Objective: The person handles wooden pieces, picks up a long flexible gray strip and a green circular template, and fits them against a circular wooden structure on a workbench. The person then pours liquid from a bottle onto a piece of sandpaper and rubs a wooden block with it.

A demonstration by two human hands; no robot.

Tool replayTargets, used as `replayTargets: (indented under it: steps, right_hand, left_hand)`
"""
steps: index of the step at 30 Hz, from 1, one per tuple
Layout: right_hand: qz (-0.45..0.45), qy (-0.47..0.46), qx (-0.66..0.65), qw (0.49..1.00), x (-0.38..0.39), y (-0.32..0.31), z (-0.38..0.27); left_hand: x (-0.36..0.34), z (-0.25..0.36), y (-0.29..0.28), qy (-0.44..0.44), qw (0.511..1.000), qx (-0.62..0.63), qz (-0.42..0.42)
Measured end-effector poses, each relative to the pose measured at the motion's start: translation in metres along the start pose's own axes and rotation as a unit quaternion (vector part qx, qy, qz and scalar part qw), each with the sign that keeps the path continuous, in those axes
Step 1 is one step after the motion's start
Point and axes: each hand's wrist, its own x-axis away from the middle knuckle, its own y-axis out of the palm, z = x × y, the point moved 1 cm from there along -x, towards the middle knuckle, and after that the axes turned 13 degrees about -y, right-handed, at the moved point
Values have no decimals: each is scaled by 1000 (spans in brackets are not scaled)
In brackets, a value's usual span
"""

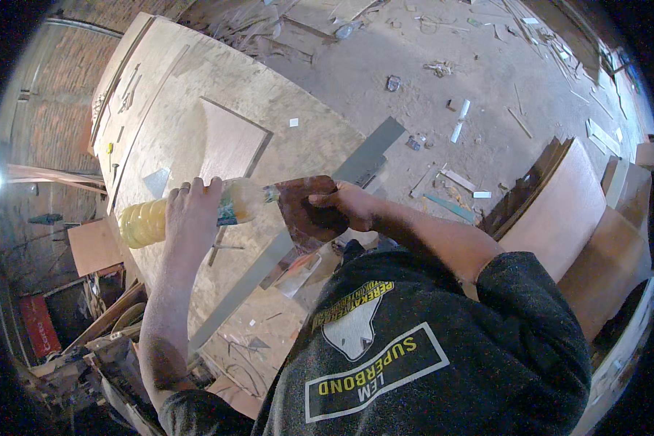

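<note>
My left hand (192, 211) is wrapped round the middle of a large clear plastic bottle (142, 225) holding yellowish liquid. The bottle lies almost level over the workbench, its neck pointing right. That neck meets the left edge of a brown, cup-like container (296, 207), which my right hand (347, 205) grips from the right side. Whether liquid is flowing between them I cannot tell. Beneath the bottle, a pale trapezoid-shaped board (229, 138) rests on the wooden bench top (283, 94).
A long grey-green strip (370, 149) runs diagonally along the bench's near edge. Hand tools, among them a yellow-handled one (110, 148), lie at the far left. Offcuts and scraps litter the floor (429, 94). Curved panels (559, 203) stand at the right, and piled wood (116, 349) fills the lower left.
</note>
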Motion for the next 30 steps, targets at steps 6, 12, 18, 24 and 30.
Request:
replayTargets:
  steps: [6,12,18,24,30]
  right_hand:
    - [-5,-13,-12,1000,-6,-13,11]
    - [30,-2,-6,1000,-7,-11,10]
    - [83,8,3,997,4,1,-15]
    - [87,26,-6,996,9,14,-40]
    - [24,36,5,999,15,29,-70]
  left_hand:
    - [1,-1,1,2,1000,22,9]
    - [5,-3,9,-45,991,102,-70]
    - [9,-8,23,-74,970,222,-67]
    - [10,-9,29,-88,947,294,-93]
    - [9,-7,56,-51,899,424,-98]
